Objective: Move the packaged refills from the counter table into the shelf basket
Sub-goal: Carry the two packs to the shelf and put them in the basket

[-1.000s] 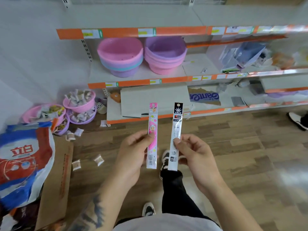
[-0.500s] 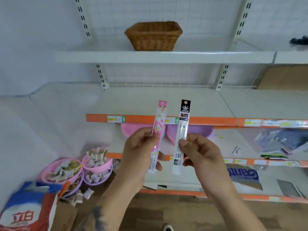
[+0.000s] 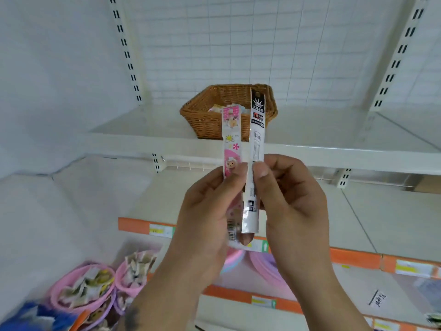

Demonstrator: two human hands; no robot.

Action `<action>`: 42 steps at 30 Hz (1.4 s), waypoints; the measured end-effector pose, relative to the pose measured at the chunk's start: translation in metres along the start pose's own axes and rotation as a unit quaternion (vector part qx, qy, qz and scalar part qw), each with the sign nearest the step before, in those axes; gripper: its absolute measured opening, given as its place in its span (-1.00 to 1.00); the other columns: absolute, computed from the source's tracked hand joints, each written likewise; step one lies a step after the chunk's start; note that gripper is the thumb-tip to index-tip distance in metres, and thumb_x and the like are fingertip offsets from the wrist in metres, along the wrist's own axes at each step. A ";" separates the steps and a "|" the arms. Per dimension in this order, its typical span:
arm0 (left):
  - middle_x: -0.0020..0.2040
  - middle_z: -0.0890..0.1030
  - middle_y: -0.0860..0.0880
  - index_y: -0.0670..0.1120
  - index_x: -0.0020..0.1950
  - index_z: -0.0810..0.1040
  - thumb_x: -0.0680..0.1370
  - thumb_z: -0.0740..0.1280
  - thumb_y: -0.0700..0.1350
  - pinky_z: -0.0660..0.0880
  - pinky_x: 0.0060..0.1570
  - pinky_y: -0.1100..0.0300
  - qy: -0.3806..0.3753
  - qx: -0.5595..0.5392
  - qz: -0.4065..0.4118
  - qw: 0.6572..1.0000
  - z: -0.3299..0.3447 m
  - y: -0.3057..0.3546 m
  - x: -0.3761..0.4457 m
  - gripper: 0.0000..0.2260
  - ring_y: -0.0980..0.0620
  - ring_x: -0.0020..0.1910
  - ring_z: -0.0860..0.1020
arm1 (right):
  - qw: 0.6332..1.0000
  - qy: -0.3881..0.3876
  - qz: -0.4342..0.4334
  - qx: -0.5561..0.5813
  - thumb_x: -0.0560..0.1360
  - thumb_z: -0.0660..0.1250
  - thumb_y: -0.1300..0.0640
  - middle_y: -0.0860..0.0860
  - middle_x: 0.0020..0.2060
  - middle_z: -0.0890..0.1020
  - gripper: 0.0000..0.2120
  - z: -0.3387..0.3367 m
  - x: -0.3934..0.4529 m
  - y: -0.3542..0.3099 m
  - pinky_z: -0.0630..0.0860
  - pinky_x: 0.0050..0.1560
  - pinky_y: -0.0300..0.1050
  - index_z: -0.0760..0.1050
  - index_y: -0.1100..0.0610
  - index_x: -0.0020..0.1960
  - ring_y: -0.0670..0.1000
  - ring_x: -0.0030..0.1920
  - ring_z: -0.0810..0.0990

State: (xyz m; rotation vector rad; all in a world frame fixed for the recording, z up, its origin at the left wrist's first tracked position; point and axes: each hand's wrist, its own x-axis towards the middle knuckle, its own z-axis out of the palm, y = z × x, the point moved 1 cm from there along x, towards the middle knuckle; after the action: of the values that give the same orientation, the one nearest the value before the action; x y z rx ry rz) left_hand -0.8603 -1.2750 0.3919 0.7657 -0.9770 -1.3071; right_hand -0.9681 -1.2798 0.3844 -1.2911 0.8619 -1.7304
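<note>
Both refill packs stood upright side by side, the pink refill pack (image 3: 231, 149) pinched by the left hand (image 3: 210, 211) and the black-and-white refill pack (image 3: 256, 139) by the right hand (image 3: 291, 201), their tops pointing at the wicker basket (image 3: 207, 111) on the shelf just beyond and above

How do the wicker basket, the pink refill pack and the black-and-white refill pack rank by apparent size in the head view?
1. Wicker basket, widest.
2-3. Black-and-white refill pack and pink refill pack: similar narrow strips, partly hidden by hands and nearer the camera, so left unranked.
</note>
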 end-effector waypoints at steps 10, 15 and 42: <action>-0.39 0.56 -0.02 -0.12 -0.07 0.68 0.47 0.46 -0.04 0.32 -0.56 0.28 -0.052 0.073 0.034 0.995 -0.010 0.037 0.083 -0.84 0.03 -0.55 0.35 | 0.983 -0.052 -0.112 -0.132 0.57 0.41 0.22 -0.04 -0.26 0.65 -0.89 0.003 0.073 -0.012 0.55 -0.23 -0.19 0.57 0.02 -0.02 -0.07 -0.26 0.59; -0.33 0.49 -0.07 -0.03 -0.18 0.69 0.52 0.49 -0.06 0.29 -0.52 0.28 -0.067 0.139 0.031 0.988 -0.023 0.070 0.125 -0.90 0.01 -0.49 0.32 | 0.951 -0.135 -0.093 -0.262 0.56 0.43 0.23 0.02 -0.27 0.66 -0.74 0.022 0.119 -0.031 0.59 -0.24 0.06 0.50 -0.08 0.12 0.07 -0.29 0.63; -0.22 0.63 -0.13 -0.13 0.01 0.66 0.68 0.27 -0.01 0.41 -0.46 0.19 -0.005 0.066 -0.014 0.998 -0.104 0.095 0.173 -0.75 -0.04 -0.50 0.46 | 0.720 -0.241 0.097 -0.643 0.59 0.37 0.12 0.06 -0.16 0.67 -0.83 0.121 0.249 0.018 0.41 -0.39 -0.20 0.67 0.20 0.04 -0.04 -0.32 0.51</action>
State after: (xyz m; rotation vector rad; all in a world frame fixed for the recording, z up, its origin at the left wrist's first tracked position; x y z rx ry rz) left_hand -0.7275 -1.4411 0.4594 0.8780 -1.0728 -1.2811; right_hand -0.8891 -1.5165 0.5053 -2.2217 1.8790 -0.3285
